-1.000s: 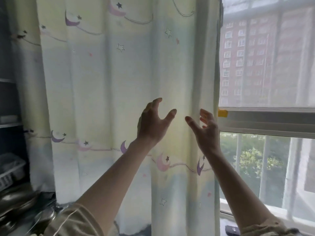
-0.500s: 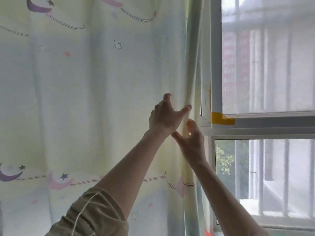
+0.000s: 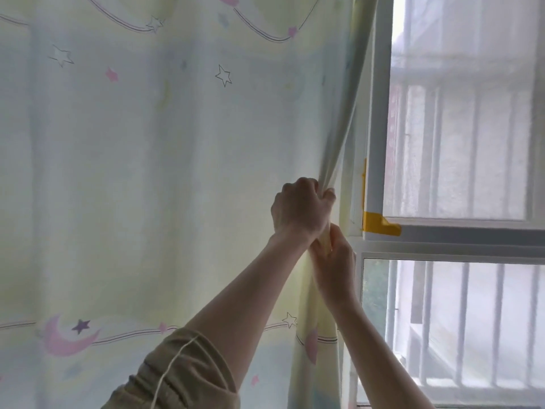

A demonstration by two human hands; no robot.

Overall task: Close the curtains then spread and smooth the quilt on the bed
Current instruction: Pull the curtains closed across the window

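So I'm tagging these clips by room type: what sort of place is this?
Probably a bedroom, perhaps a child's, in a flat. Both hands, left hand and right hand, grip a moon-and-star curtain beside a barred window.

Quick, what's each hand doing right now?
Left hand: closed, gripping the edge of the pale star-and-moon fabric curtain.
Right hand: closed on the same curtain edge, just below.

A white window frame stands on the right, with yellow tape stuck at its corner. Outside are pale bars and some green leaves.
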